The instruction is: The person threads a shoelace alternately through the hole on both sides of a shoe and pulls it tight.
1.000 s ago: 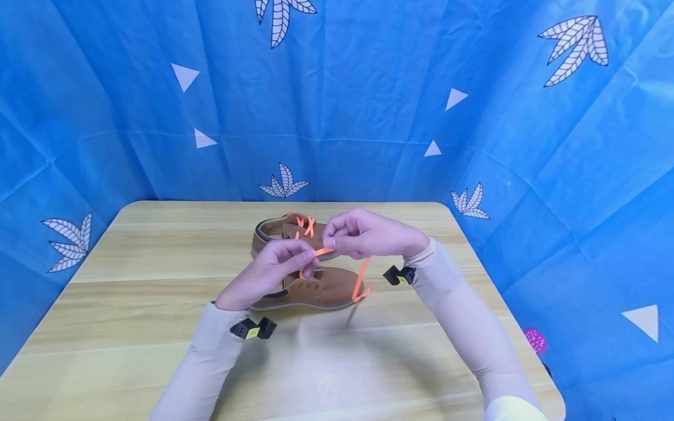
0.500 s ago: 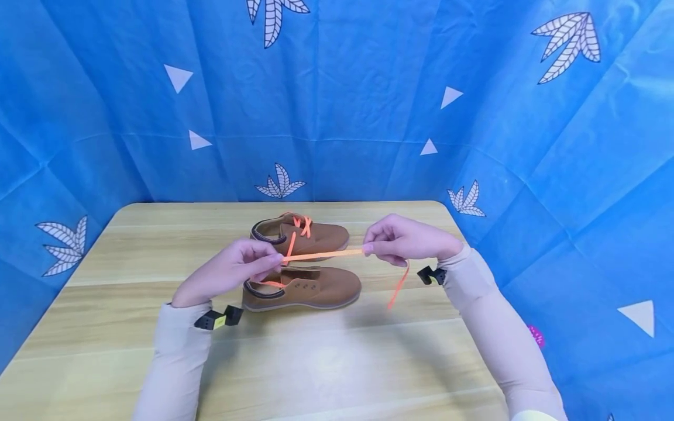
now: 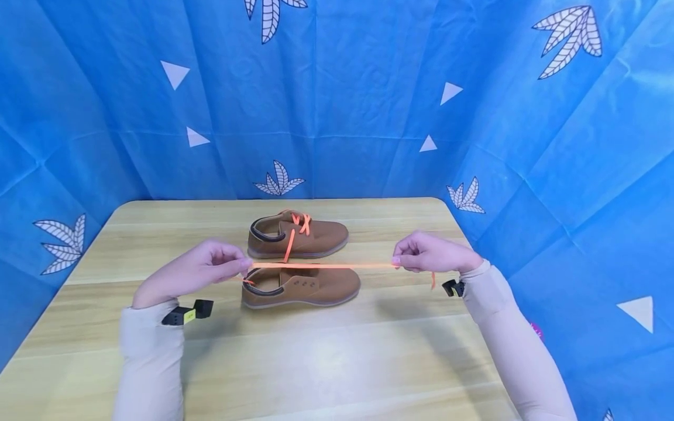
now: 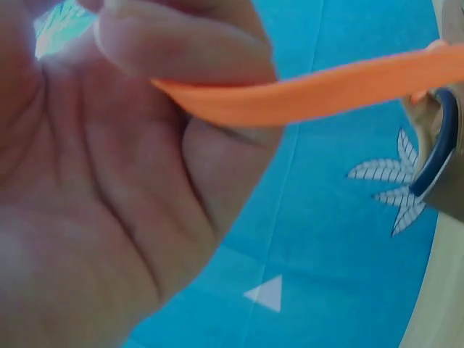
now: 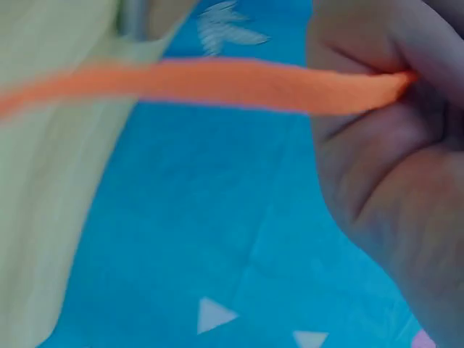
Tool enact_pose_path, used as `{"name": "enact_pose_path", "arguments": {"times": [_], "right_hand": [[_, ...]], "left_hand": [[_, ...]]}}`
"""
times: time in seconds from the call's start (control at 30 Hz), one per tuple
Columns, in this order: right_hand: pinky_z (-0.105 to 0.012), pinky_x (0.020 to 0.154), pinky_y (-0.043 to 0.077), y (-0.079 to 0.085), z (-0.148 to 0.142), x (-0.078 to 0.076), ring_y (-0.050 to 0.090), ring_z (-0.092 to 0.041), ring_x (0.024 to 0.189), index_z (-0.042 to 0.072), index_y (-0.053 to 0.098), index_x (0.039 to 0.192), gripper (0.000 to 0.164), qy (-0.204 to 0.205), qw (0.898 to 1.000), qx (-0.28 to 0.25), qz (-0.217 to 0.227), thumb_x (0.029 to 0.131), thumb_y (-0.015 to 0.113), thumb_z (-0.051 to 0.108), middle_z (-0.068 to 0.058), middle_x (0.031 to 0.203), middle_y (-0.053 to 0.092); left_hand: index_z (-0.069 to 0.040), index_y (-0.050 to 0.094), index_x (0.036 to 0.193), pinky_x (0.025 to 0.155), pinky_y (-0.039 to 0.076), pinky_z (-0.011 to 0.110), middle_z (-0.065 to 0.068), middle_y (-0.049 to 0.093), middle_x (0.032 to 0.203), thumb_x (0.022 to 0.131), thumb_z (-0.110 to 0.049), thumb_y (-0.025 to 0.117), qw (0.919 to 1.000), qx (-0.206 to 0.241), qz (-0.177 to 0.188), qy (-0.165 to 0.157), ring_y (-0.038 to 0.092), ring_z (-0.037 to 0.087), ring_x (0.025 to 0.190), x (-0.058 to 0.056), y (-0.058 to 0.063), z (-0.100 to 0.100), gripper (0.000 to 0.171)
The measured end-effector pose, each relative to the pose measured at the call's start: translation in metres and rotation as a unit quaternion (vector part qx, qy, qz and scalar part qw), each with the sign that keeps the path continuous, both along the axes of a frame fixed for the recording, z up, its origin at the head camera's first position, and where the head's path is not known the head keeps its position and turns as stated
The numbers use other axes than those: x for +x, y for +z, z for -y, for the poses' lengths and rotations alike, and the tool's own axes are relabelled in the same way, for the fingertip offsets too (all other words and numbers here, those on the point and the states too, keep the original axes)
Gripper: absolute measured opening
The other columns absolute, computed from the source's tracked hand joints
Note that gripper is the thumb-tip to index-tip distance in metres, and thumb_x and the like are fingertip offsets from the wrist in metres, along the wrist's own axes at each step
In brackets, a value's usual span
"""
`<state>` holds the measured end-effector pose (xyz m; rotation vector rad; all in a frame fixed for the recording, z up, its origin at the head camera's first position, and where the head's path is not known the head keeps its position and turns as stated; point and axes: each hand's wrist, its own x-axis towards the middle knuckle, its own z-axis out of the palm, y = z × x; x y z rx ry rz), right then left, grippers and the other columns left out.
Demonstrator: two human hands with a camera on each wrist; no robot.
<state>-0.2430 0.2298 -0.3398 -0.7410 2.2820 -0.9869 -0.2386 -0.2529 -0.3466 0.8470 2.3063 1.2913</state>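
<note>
An orange shoelace (image 3: 326, 266) stretches nearly level between the two hands, above the nearer brown shoe (image 3: 329, 286). My left hand (image 3: 197, 269) pinches it between thumb and fingers, and a short end hangs by the shoe's heel. My right hand (image 3: 434, 254) pinches the other side, with a loose tail dangling below. Both wrist views show the flat lace (image 4: 326, 90) running out from the fingers. The nearer shoe shows bare eyelets. Behind it stands a second brown shoe (image 3: 326, 237) with orange lace crossed through its eyelets and one end hanging down its side.
Both shoes stand side by side on a pale wooden table (image 3: 316, 362), toes to the right. A blue curtain (image 3: 347, 88) with leaf and triangle prints encloses the table's back and sides. Black wrist cameras sit on both sleeves.
The hands have moved apart, left hand to the left and right hand to the right, drawing the orange shoelace out from a short piece to a long straight span. The shoes stay put.
</note>
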Motion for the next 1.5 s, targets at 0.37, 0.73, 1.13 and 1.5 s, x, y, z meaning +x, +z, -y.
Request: {"name": "enact_pose_path", "arguments": {"times": [0.37,0.73,1.13,1.5], "right_hand": [[-0.022,0.054,0.04,-0.082,-0.032,0.023,0.038,-0.004,0.042,0.008,0.052,0.07,0.04,-0.04,0.995,0.091,0.03,0.105,0.06,0.025,0.008,0.057,0.039],[-0.021,0.057,0.027,-0.099,-0.023,0.035,0.028,-0.005,0.056,0.013,0.042,0.063,0.046,-0.013,0.989,0.136,-0.048,0.097,0.072,0.018,0.009,0.062,0.029],[-0.026,0.076,0.056,-0.071,0.046,0.011,0.062,-0.007,0.077,0.003,0.076,0.106,0.016,0.023,0.993,0.028,-0.11,0.102,0.064,0.014,-0.012,0.095,0.076],[-0.024,0.092,0.056,-0.034,0.168,0.005,0.067,-0.011,0.1,0.005,0.072,0.123,0.025,0.107,0.977,-0.141,-0.117,0.105,0.06,0.019,-0.009,0.115,0.075]], "left_hand": [[-0.016,0.077,0.099,0.064,0.045,0.027,-0.001,0.064,0.081,0.104,-0.026,0.062,0.9967,-0.081,0.003,0.0,0.053,0.013,0.073,-0.001,0.001,0.016,0.019],[-0.008,0.078,0.105,0.071,0.049,0.026,-0.001,0.074,0.092,0.103,-0.024,0.064,0.995,-0.098,0.013,-0.015,0.059,0.012,0.079,-0.002,-0.003,0.01,0.021],[-0.013,0.078,0.105,0.06,0.044,0.026,-0.001,0.067,0.082,0.102,-0.026,0.067,0.9944,-0.102,0.001,-0.027,0.052,0.012,0.067,0.001,0.005,0.005,0.017],[-0.022,0.078,0.103,0.058,0.044,0.026,-0.004,0.064,0.08,0.103,-0.026,0.065,0.9943,-0.074,-0.033,-0.069,0.052,0.013,0.064,0.007,0.005,-0.017,0.014]]}}
